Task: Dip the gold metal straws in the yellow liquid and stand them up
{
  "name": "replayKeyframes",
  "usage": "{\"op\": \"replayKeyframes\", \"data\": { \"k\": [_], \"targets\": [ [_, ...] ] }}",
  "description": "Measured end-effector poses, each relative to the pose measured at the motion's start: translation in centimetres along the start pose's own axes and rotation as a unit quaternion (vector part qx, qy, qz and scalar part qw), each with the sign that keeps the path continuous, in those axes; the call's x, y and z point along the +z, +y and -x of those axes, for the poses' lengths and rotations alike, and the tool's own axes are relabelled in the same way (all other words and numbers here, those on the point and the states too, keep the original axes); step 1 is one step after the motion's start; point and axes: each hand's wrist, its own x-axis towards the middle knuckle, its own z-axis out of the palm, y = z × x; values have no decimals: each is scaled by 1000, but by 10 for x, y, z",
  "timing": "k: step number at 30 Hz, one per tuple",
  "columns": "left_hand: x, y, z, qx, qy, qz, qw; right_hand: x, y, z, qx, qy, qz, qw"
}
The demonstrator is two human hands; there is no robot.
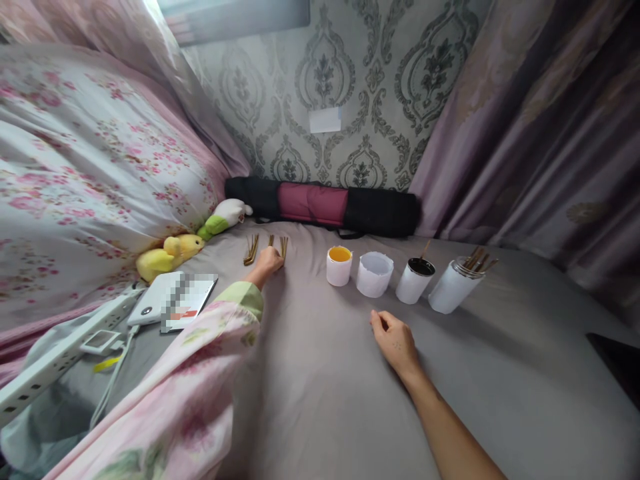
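Note:
My left hand (270, 259), in a floral sleeve with a green cuff, is closed over the middle of several small groups of thin brown sticks; its fingertips are partly hidden. One group of brown sticks (251, 250) lies just left of it, another brown bunch (284, 247) at its right. My right hand (396, 340) rests half curled on the grey sheet, thumb against forefinger, with nothing visible in it. Beyond it stand a white-wrapped cup with a yellow inside (339, 268), a wide white cup (374, 275), a white cup with a dark inside (415, 281) and a white-wrapped jar of brown sticks (456, 285).
A black and maroon long bag (320, 203) lies along the patterned wall. At left are plush toys (173, 255), a white device (155, 300) with a cable, and a power strip (65, 353). A dark object edge (617, 363) shows at right.

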Motion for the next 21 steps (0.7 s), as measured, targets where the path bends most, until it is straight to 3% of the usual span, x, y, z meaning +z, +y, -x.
{"op": "replayKeyframes", "data": {
  "k": [21],
  "targets": [
    [-8, 6, 2, -17, 20, 50, 998, -1, -1, 0, 5, -8, 9, 1000]
  ]
}}
